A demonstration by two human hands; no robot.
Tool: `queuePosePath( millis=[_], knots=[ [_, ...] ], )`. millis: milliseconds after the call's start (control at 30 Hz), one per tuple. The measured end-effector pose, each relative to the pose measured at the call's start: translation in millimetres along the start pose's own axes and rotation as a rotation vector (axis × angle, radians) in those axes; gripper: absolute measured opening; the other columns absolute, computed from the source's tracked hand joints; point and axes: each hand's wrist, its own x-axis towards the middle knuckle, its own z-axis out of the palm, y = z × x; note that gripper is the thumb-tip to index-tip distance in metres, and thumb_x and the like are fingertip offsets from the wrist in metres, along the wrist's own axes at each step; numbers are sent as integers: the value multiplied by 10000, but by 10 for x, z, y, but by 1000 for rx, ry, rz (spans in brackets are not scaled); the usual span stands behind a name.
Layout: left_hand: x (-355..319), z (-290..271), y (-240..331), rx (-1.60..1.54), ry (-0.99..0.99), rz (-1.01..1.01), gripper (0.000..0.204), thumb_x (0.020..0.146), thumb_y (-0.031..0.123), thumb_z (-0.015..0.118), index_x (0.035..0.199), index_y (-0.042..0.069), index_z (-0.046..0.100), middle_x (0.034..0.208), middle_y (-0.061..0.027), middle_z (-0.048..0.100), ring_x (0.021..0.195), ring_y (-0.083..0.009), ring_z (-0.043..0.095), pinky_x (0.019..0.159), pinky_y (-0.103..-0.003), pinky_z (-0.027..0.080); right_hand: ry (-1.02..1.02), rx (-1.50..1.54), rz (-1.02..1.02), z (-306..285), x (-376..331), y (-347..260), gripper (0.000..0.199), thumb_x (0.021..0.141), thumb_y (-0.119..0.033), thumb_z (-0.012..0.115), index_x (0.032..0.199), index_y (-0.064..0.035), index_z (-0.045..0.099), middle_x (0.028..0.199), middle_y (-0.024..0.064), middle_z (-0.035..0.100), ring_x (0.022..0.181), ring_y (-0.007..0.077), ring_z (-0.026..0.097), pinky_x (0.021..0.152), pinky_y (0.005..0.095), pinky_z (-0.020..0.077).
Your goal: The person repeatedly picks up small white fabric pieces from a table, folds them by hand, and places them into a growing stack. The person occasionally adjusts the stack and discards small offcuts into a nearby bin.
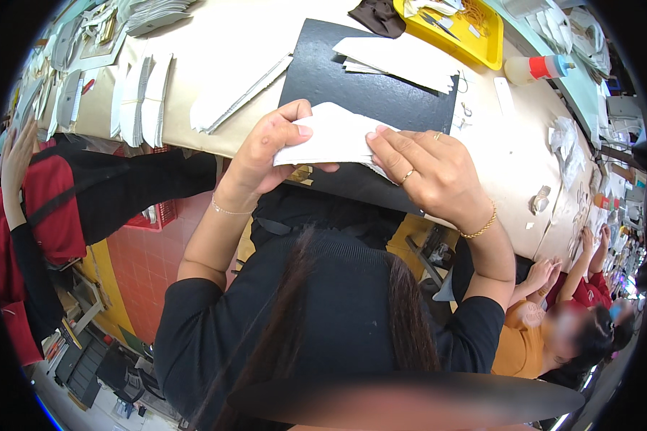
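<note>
Between my two hands is a small stack of white paper pieces (332, 136), held over the near edge of a black board (302, 72). My left hand (272, 140) grips the stack's left end, thumb on top and fingers beneath. At the right end, my right hand (428, 164) has its fingers closed over the upper face; its thumb is hidden. Beyond my hands, more white folded pieces (395, 61) lie on the board's far part. To the left, another white stack (237, 93) rests on the table, its tip touching the board.
Bundled stacks (142, 100) stand at the table's left. A yellow tray (490, 43) with scissors and rubber bands sits at the far right, near a bottle with a red band (535, 69). Co-workers sit on both sides, one in red and black (50, 205).
</note>
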Motion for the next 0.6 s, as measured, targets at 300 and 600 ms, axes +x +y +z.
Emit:
queuePosePath(
  millis=[300,600],
  knots=[
    [-12,4,-51,119,10,11,183,906,173,609,886,59,466,927,-199,665,836,-270,716,707,-351,616,450,621,886,174,-230,165,194,939,-100,655,1055,51,691,819,102,712,653,164,674,601,246,536],
    [-83,-157,66,170,193,91,174,989,199,554,959,44,480,983,-214,686,843,-291,736,656,-301,633,716,1012,1183,371,-725,354,318,948,-74,634,1204,113,608,932,125,704,741,191,719,627,240,564]
  ],
)
